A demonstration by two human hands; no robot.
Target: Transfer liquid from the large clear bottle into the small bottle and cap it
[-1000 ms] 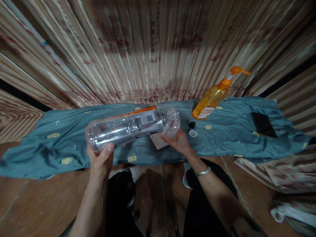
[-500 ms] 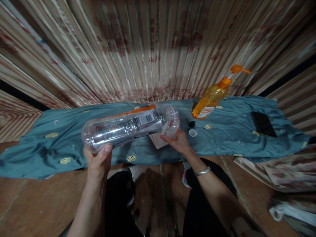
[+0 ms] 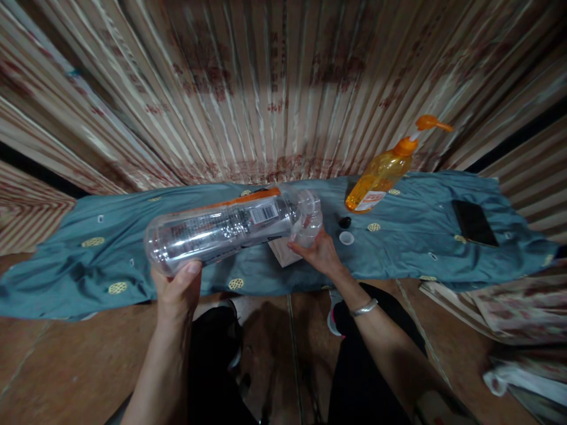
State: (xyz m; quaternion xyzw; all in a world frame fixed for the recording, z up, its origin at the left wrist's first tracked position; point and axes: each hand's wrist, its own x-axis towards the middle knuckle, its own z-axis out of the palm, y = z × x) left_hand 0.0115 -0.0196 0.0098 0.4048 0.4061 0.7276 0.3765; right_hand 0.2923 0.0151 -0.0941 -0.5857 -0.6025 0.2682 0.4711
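A large clear plastic bottle (image 3: 217, 229) with an orange-edged label and a barcode lies tilted in the air, its base to the left and its neck to the right. My left hand (image 3: 178, 289) grips it from below near the base, thumb on the side. My right hand (image 3: 319, 252) is closed round a small clear container (image 3: 309, 219), which meets the bottle's neck; the exact contact is hard to make out. Beneath them a pale flat box (image 3: 283, 254) is partly hidden. A black cap (image 3: 345, 222) and a small white cap (image 3: 346, 238) lie right of my right hand.
A pump bottle of orange liquid (image 3: 376, 180) stands at the back right. Further right lies a dark phone-like object (image 3: 475, 223). A teal cloth (image 3: 146, 236) covers the narrow surface, with a striped curtain (image 3: 274, 88) behind it.
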